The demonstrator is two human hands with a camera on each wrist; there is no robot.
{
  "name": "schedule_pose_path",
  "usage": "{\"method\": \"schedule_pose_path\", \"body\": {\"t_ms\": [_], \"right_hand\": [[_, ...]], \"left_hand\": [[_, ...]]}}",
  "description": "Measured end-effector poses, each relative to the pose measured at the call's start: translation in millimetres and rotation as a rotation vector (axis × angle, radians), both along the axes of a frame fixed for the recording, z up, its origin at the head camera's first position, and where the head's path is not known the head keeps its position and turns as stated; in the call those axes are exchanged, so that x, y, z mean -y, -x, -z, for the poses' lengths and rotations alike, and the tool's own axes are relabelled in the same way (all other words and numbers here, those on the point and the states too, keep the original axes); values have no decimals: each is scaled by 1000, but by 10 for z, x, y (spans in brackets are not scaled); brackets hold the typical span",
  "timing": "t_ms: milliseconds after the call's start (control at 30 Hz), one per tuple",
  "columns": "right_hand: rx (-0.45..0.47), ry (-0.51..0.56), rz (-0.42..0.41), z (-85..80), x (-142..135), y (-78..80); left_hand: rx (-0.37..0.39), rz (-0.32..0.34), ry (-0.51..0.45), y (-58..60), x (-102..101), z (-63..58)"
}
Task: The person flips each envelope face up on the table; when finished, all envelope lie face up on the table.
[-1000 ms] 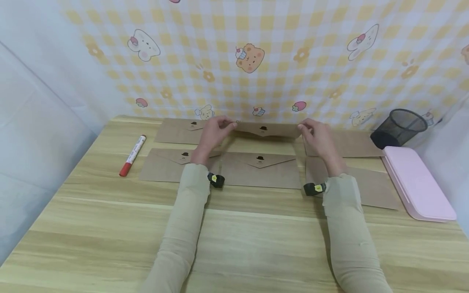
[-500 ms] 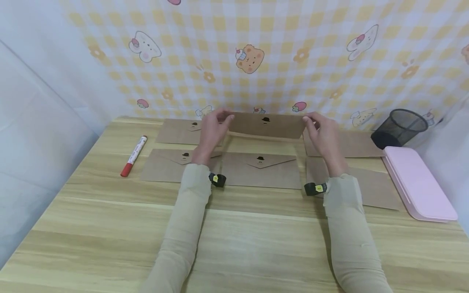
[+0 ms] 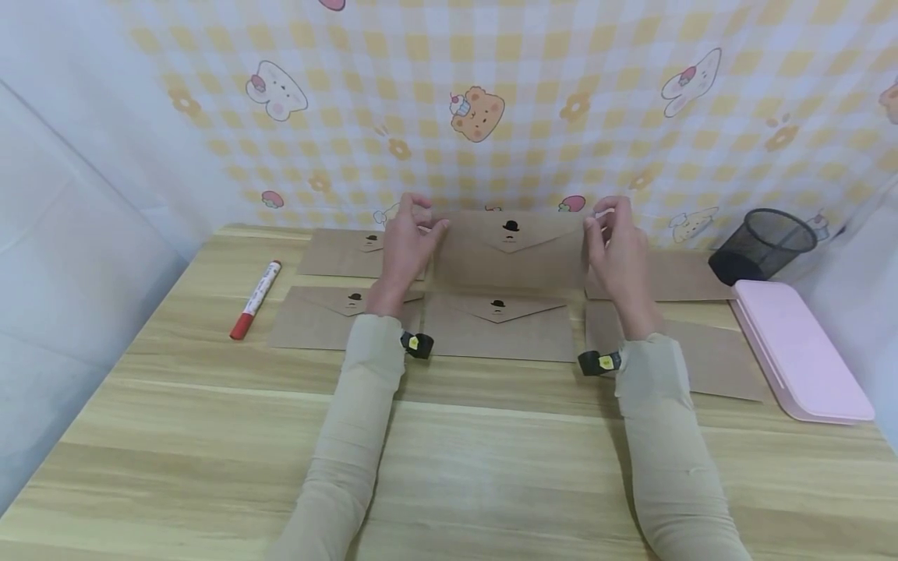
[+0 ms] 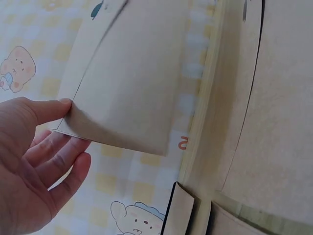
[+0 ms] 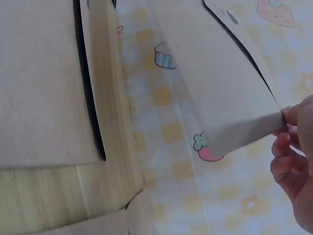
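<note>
A brown kraft envelope [image 3: 509, 249] with a hat-and-moustache print on its pointed flap is held up at the back middle of the table. My left hand [image 3: 409, 245] pinches its upper left corner between thumb and fingers; the left wrist view shows the thumb [image 4: 49, 108] on the flap side. At the upper right corner, my right hand [image 3: 619, 253] pinches it the same way, with the other fingers curled in the right wrist view. Directly in front lies another envelope [image 3: 500, 335], flap side up. The raised envelope's lower edge hangs close behind that one.
More envelopes lie flat at left, one behind [image 3: 337, 253] and one in front [image 3: 316, 323], and at right, behind [image 3: 691, 276] and in front [image 3: 722, 362]. A red-capped marker [image 3: 256, 300], pink case [image 3: 803, 351] and tilted black mesh cup [image 3: 765, 241] surround them. A checked cloth [image 3: 533, 117] hangs behind.
Both hands have raised the middle envelope and tipped its printed face toward the camera. It was low and nearly edge-on; now its whole flap shows.
</note>
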State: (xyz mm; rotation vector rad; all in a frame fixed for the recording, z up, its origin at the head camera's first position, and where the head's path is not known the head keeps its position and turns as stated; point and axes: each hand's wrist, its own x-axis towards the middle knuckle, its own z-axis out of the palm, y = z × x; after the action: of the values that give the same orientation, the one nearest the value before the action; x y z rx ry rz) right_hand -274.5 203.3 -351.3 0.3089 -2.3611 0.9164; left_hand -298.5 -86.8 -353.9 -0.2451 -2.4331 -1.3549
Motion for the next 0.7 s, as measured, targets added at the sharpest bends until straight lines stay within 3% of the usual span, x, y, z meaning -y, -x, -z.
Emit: {"method": "schedule_pose_path", "body": {"t_ms": [167, 333, 500, 600, 700], "right_hand": [[43, 7, 4, -22, 21, -21], [94, -20, -99, -25, 14, -34], [223, -46, -190, -33, 26, -37], [310, -47, -223, -30, 37, -35], [340, -47, -241, -16, 41, -25]], "left_hand": [[-11, -17, 2, -6, -3, 14], [-11, -53, 38, -14, -1, 29], [24, -72, 51, -8, -10, 30], [59, -49, 43, -13, -19, 10], [112, 29, -1, -30, -29, -39]]}}
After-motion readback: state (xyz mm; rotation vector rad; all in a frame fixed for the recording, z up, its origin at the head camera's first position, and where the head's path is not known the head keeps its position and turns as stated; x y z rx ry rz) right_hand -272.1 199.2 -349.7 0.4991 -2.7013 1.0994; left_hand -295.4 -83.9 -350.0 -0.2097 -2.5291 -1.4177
